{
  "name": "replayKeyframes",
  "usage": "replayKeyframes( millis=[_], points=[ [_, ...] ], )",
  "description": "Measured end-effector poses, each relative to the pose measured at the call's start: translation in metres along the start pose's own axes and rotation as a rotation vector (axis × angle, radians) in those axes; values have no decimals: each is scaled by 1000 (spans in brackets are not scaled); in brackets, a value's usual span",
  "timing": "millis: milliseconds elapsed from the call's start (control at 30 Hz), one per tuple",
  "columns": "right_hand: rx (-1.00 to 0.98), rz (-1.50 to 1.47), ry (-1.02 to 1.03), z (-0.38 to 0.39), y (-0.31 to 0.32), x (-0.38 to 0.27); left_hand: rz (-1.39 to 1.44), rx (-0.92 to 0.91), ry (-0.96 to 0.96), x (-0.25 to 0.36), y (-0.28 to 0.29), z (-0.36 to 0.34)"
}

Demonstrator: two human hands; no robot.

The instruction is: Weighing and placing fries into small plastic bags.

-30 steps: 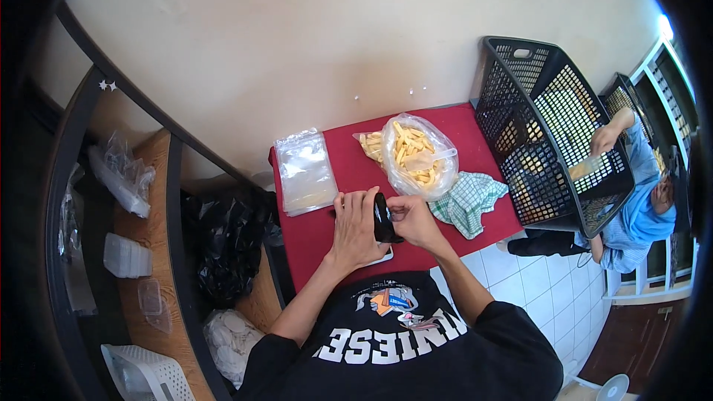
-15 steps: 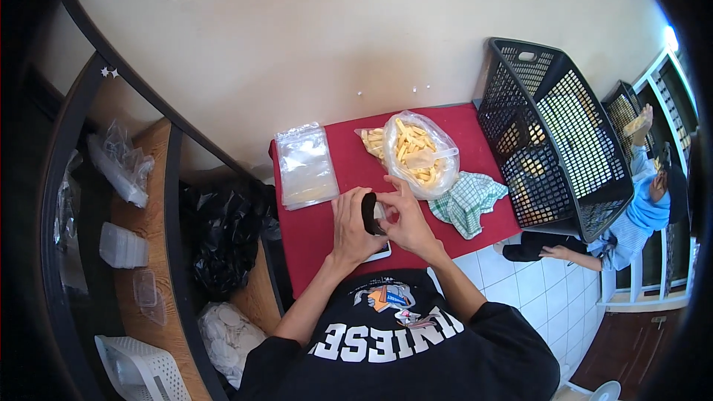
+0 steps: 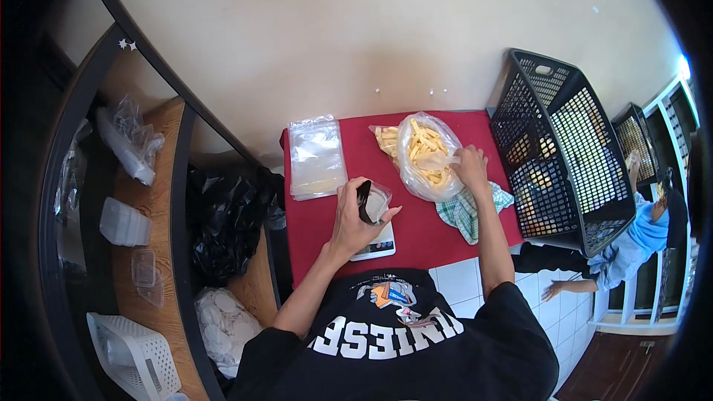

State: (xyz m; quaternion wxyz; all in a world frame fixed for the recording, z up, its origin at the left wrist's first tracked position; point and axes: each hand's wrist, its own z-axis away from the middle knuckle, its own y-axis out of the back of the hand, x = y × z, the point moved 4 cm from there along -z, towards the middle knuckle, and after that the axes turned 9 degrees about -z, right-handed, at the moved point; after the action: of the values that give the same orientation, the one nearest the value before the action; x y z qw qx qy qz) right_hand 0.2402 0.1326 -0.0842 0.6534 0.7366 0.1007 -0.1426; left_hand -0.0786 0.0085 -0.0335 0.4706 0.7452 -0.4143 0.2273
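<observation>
My left hand grips a small pouch, clear on one side and black on the other. Its mouth faces up, and a white digital scale shows just below it. My right hand closes on the handle of a translucent scoop. The scoop rests among pale yellow sticks, like cut fries, inside an open clear plastic bag. Whether the pouch contains anything, I cannot tell.
On the red-covered table lie flat clear bags and a green checked cloth. A tall black crate stands to the right, with another person beyond it. Left are wooden shelves and black plastic bags.
My right hand has left the pouch and reached right to the scoop handle. My left hand keeps the pouch, which now stands wider at its mouth. The other person's arms have shifted.
</observation>
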Motion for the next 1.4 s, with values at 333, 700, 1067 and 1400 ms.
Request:
replayKeyframes(
  millis=[333, 700, 1067, 1400],
  points=[
    [55, -804, 196, 12, 80, -26, 72, -166, 48, -8, 10, -17],
    [-369, -899, 782, 66, 157, -157, 217, -524, 72, 7, 8, -38],
    [-83, -995, 344, 86, 112, -168, -250, -106, -318, 43, 34, -60],
    [-61, -876, 493, 92, 89, -168, -261, -90, -326, 46, 12, -51]
  ],
)
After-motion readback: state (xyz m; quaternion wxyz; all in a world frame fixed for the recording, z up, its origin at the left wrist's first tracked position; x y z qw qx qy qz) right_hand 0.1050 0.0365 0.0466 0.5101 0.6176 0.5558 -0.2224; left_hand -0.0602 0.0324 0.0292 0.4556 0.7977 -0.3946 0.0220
